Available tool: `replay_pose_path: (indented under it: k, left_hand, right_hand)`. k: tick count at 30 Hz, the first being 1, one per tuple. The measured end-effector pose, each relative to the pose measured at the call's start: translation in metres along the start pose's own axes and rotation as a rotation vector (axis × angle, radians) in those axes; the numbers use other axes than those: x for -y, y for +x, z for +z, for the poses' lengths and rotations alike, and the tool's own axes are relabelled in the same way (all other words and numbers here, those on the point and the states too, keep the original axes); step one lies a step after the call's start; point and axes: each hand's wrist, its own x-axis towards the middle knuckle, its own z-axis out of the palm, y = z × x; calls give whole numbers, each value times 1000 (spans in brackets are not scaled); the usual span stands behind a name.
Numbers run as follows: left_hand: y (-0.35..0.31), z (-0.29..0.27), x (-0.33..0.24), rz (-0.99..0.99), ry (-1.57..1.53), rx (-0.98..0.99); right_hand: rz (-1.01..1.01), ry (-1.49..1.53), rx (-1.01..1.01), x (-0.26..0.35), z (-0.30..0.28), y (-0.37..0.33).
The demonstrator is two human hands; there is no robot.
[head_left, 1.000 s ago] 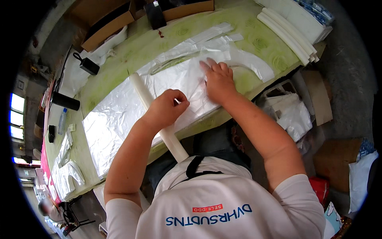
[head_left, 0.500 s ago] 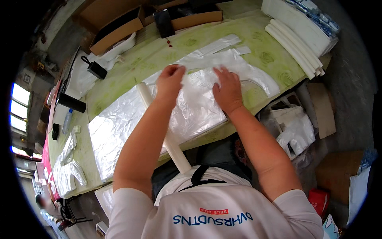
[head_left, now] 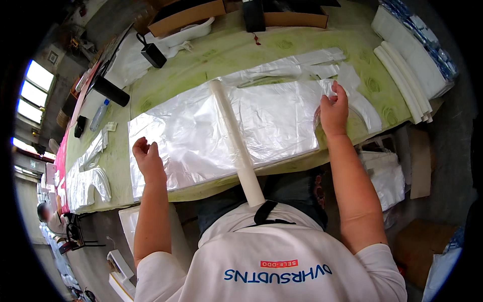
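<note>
A flat stack of glossy, translucent white plastic bags [head_left: 287, 108] lies across the table before me, with curved cutouts at its right end. Resting over the stack is a long pale tube [head_left: 231, 133], its near end reaching past the table edge to my waist. Above the stack's left end is my left hand [head_left: 150, 160], fingers loosely bent and thumb apart, with nothing visible between them. My right hand [head_left: 334, 111] is over the cutouts at the other end, fingers raised and thumb apart, with no held thing showing.
The table has a green patterned cover [head_left: 201, 55]. Another cut plastic piece [head_left: 88, 183] lies left, near a bottle [head_left: 99, 116], a black cylinder [head_left: 111, 91] and a black box-shaped device [head_left: 153, 55]. Pale rolls [head_left: 402, 80] lie far right; cardboard boxes [head_left: 188, 15] stand at the back.
My hands have spread from the middle of the stack, left hand to its left end and right hand to its right. The tube now lies across the middle; the view has shifted left.
</note>
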Motion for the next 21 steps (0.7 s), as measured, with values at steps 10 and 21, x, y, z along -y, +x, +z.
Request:
replay_pose_path:
  k: [10, 21]
  left_hand:
    - [-96, 94, -50, 560, 558, 866]
    - [-66, 71, -93, 789, 317, 845]
  right_hand:
    - [-548, 91, 451, 113, -23, -113]
    - [-539, 335, 868, 164, -5, -180]
